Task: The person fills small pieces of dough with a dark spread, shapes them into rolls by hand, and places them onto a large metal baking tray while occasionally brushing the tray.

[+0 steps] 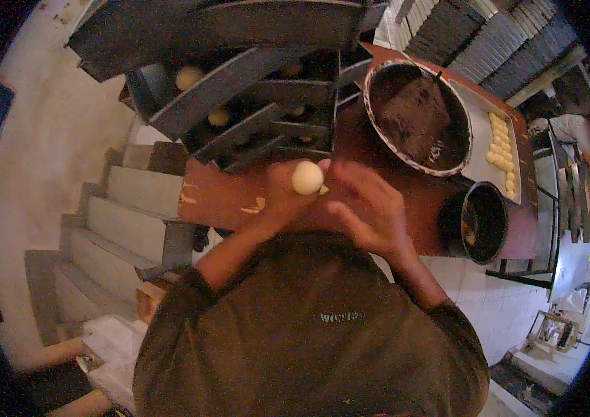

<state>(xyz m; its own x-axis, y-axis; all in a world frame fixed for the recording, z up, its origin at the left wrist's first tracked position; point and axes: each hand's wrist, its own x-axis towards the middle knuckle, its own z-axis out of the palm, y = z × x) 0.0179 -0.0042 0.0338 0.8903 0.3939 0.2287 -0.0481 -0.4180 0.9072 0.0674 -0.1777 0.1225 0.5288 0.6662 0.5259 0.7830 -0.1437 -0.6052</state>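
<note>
A pale, round dough ball (306,178) rests in my left hand (288,187), above the reddish table (232,205). My right hand (371,205) is just to the right of the ball, motion-blurred, with its fingers extended and thumb apart. Part of my left hand is hidden behind the ball. Right of my hands stand a large round basin (416,111) holding dark brown material and a dark bucket (472,226). Behind them, a pale tray (482,174) holds several rows of small dough balls (500,146).
A dark slatted rack (253,62) with several dough balls inside stands directly ahead. Concrete steps (128,212) descend along the left. Stacked dark trays (475,42) are at the back right, and another person (566,135) is at the far right beside a metal worktop (569,264).
</note>
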